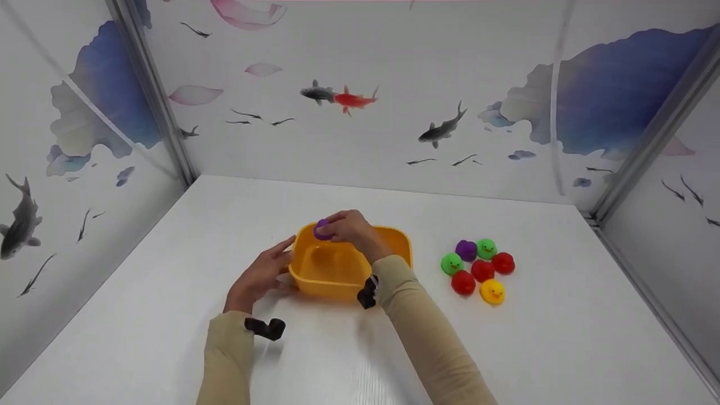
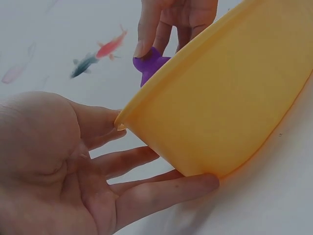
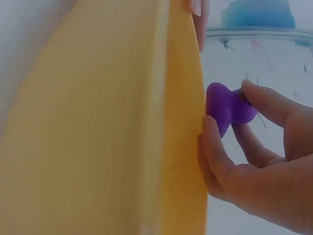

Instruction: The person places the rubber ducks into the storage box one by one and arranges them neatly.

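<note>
Over the far left part of a yellow-orange plastic basin (image 1: 329,288), my right hand (image 1: 351,228) pinches a small purple toy duck (image 3: 226,107) between thumb and fingers. The duck is above the basin floor, close to the rim. At the basin's left side, my left hand (image 1: 261,275) touches the outer wall with extended fingers, its thumb at the rim. The left wrist view shows those fingers (image 2: 161,196) lying against the wall from outside. What the basin holds is partly hidden by my right hand and forearm.
To the right of the basin, several toys lie clustered on the white table (image 1: 562,337): green ducks (image 1: 452,264), a yellow duck (image 1: 493,292), red toys (image 1: 463,283) and another purple toy (image 1: 466,251). Panels printed with fish enclose the table's back and sides.
</note>
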Available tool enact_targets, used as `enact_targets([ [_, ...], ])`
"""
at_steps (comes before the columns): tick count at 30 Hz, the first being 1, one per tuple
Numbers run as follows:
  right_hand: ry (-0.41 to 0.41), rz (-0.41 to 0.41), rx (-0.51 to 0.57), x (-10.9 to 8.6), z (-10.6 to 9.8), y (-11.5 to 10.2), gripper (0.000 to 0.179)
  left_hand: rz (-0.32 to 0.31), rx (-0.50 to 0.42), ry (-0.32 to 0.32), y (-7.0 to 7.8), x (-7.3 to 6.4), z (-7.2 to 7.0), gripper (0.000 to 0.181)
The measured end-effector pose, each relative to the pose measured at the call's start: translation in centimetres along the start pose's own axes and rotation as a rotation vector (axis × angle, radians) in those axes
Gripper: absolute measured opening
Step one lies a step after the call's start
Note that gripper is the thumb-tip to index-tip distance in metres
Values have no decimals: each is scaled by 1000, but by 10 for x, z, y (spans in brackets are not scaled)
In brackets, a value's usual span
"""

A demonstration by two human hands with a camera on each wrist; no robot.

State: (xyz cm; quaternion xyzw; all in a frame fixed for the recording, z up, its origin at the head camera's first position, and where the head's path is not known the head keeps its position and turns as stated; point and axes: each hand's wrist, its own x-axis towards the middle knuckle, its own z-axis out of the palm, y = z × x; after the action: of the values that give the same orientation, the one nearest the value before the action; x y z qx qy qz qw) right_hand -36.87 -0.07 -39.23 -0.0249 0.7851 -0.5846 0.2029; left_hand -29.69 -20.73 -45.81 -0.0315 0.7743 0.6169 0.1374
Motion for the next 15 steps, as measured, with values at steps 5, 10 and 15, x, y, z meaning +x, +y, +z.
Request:
enact_targets([
  [5,29,37,-15,3,9,6,38,6,-27,-24,-1,-1,-1,56],
  [10,40,63,-44,4,16,13,37,14,-38,-19,-1,-3,-2,55],
  [15,74,83,-39,5,23,18,29,20,-32,-18,-1,-2,-2,55],
])
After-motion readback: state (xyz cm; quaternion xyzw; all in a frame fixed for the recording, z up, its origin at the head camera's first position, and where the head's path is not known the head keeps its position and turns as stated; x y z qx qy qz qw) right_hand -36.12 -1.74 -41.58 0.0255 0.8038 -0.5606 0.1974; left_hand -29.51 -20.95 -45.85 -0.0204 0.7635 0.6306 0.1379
